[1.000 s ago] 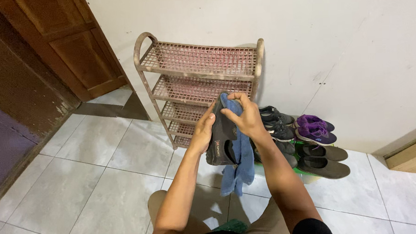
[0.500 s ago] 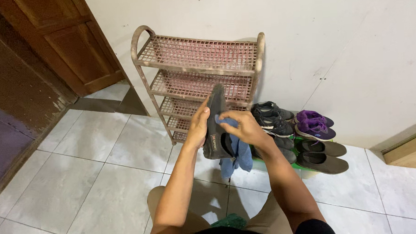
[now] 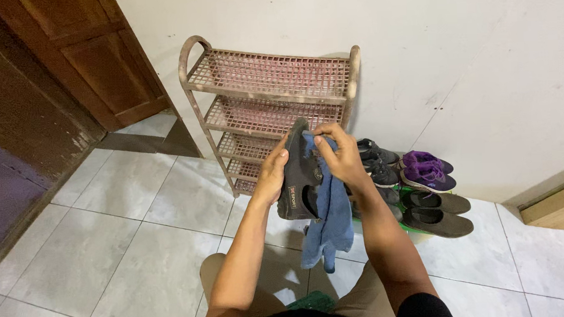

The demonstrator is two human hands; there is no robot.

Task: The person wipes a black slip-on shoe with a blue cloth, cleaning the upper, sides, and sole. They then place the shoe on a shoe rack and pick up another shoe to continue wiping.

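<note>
My left hand [image 3: 272,176] grips a dark grey slip-on shoe [image 3: 297,180] by its side, holding it upright with the toe pointing up. My right hand [image 3: 339,155] presses a blue cloth [image 3: 329,219] against the upper part of the shoe, near the toe. The loose end of the cloth hangs down below the shoe. Both hands are in front of a pink plastic shoe rack [image 3: 267,78] with several mesh shelves.
Pairs of shoes lie on the floor right of the rack: black sneakers [image 3: 377,156], purple sneakers [image 3: 427,172], dark slip-ons [image 3: 437,212]. A wooden door [image 3: 97,59] stands at the left. The white wall [image 3: 466,58] is behind; the floor is pale tile [image 3: 122,245].
My right hand has slid the blue cloth up from the middle of the shoe to near its toe. The shoe stays in my left hand.
</note>
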